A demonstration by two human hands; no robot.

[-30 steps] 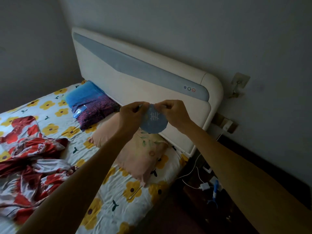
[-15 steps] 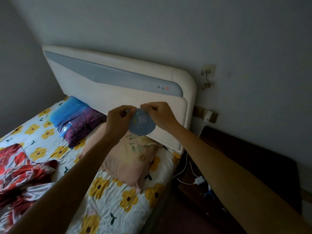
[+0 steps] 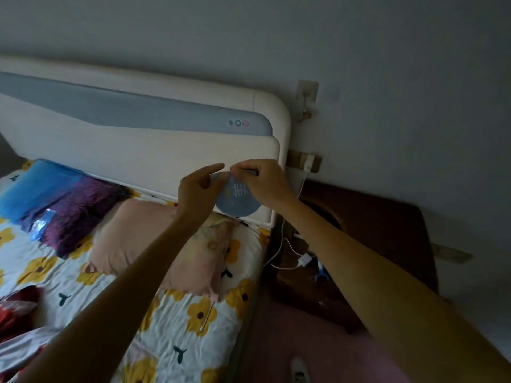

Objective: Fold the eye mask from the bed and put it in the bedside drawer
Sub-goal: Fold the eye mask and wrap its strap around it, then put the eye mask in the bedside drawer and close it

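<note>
Two bare arms reach out from us over the bed (image 3: 177,335), whose flowered sheet carries a pink pillow (image 3: 154,244) and, further left, a blue and purple pillow (image 3: 63,200) against the pale headboard (image 3: 138,145). To the right of the bed stands the dark wooden bedside table (image 3: 373,233), with a white cable and charger (image 3: 304,259) lying on its near part; we cannot make out a drawer front in this dim light. Between our hands, held up in the air in front of the headboard's right end, hangs the eye mask (image 3: 237,200), a rounded blue shape with a white line pattern on it. Our right hand (image 3: 265,183) is closed in a pinch on the mask's upper edge, so the mask hangs below and just left of it. Our left hand (image 3: 197,189) sits against the mask's left edge with its fingers loosely curled and the forefinger stretched toward the right hand; we cannot tell whether it grips the fabric
</note>
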